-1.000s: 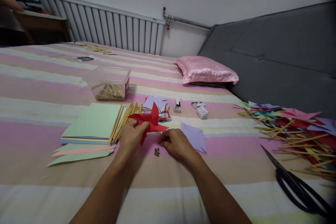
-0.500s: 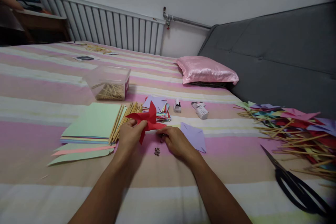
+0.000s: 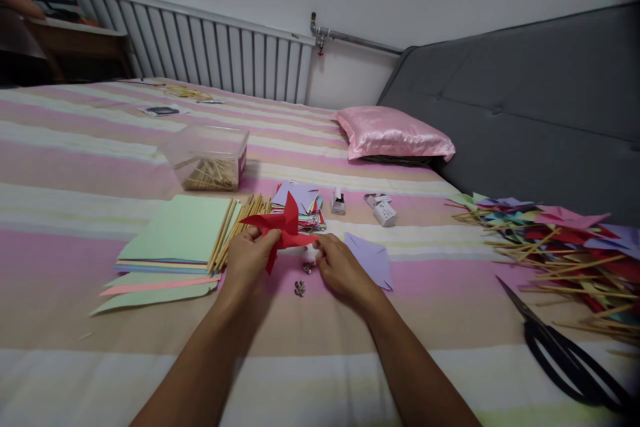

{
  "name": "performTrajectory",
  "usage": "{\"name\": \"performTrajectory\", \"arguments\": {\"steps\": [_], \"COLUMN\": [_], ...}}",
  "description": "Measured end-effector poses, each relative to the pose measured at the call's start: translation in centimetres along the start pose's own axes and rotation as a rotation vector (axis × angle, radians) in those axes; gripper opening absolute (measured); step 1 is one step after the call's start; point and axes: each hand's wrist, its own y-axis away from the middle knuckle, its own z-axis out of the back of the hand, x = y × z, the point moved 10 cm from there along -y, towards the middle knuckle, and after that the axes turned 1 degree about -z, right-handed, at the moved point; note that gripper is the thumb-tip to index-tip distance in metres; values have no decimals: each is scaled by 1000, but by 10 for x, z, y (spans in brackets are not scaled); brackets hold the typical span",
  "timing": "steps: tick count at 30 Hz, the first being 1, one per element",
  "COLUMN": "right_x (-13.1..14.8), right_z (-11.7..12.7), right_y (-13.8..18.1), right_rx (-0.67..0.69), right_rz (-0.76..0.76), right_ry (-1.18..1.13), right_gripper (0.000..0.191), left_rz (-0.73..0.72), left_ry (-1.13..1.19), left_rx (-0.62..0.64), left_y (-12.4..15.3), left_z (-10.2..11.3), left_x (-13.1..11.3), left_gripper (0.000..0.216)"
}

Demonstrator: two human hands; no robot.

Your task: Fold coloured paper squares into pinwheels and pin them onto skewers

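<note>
The red pinwheel (image 3: 289, 228) sits at two o'clock from the left hand (image 3: 250, 259), pinched between its thumb and fingers, and at ten o'clock from the right hand (image 3: 340, 267). The latter's fingertips are narrowed beside one blade's tip; whether they grip it, I cannot tell. Small metal pieces (image 3: 299, 289) lie at eight o'clock from it.

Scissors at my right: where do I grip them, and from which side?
Probably by the black handles, with the right hand coming from the near side: the loops lie toward the near right, the blades point away to the far left, and the pinwheel pile lies beyond them.
</note>
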Motion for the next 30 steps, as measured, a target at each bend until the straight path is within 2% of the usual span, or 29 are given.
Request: {"name": "performTrajectory", "arguments": {"steps": [4, 7, 11, 20, 24, 30], "right_x": [2, 3, 7, 4, 5, 5], "right_z": [-12, -9, -7, -8, -8, -5], "right_y": [-1, -2, 0, 4, 4, 4], "right_rx": [82, 59, 117, 191, 189, 168], "right_rz": [16, 12, 18, -78, -65, -38], "right_ry": [37, -7, -75, -12, -12, -129], "right_gripper": [38, 34, 30, 21, 21, 18], "left_rz": [-2, 4, 1, -15, -24, -10], "left_ry": [-7, -2, -8, -52, -52, -60], "left_rx": [7, 18, 32, 46, 42, 35], "left_y": [1, 2, 1, -2, -3, -2], "left_z": [-1, -3, -3, -2, -2, -1], "left_x": [-1, 0, 1, 5, 5, 6], "left_gripper": [19, 19, 19, 17, 16, 13]}}
